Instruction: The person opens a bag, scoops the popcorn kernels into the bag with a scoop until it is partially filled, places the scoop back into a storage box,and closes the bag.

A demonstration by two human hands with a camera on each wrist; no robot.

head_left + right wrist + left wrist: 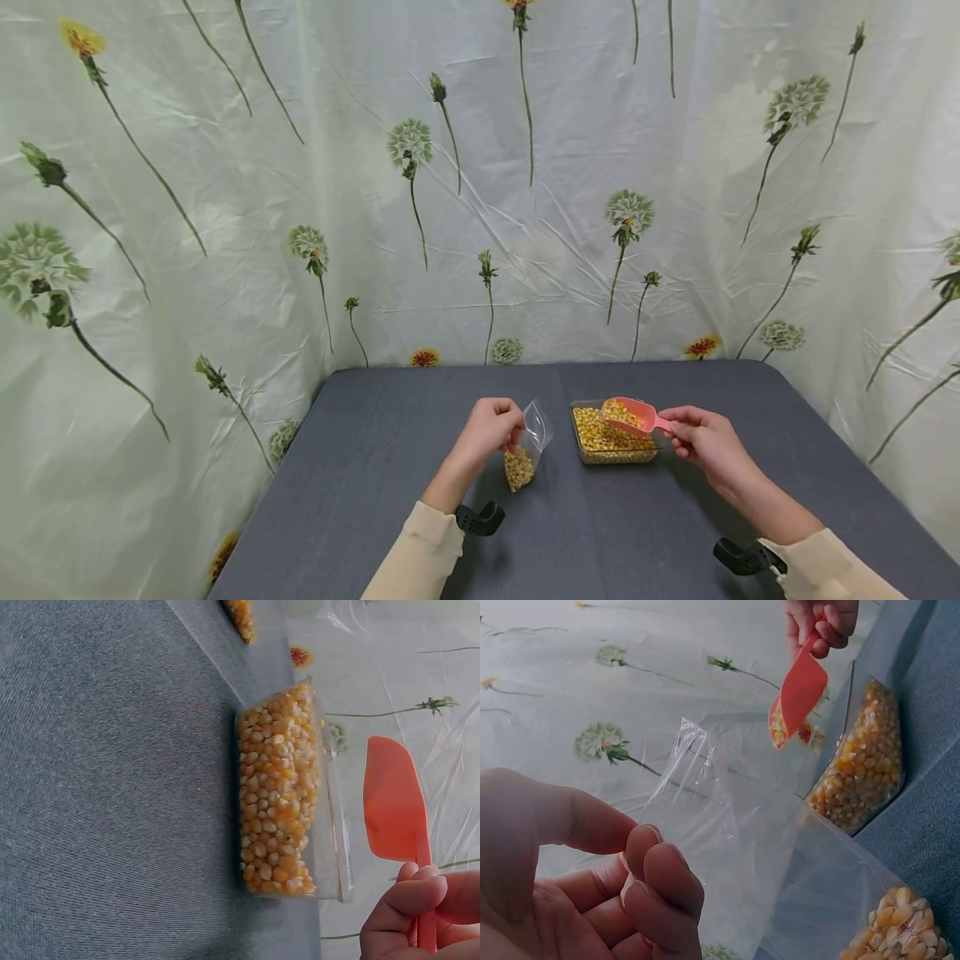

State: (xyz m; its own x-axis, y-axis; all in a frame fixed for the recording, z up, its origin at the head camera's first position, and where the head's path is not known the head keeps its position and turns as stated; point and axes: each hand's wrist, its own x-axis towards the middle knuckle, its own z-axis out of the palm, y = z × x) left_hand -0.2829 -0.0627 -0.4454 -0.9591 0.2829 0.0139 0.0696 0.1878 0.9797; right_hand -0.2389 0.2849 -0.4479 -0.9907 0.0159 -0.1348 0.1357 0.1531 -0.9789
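Above the clear container (327, 855), inward of the right hand (703, 440), sits the pink scoop (642, 414); that hand pinches its handle, apparently holding it level against spilling. The left hand (489, 430) pinches the plastic bag (536, 427) high, seemingly to point its mouth upward. The head view shows the scooped kernels (618, 411); the right wrist's hides them.

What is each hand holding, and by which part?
The right hand grips the pink scoop by its handle. The left hand pinches the clear plastic bag by its upper part, above the corn kernels inside.
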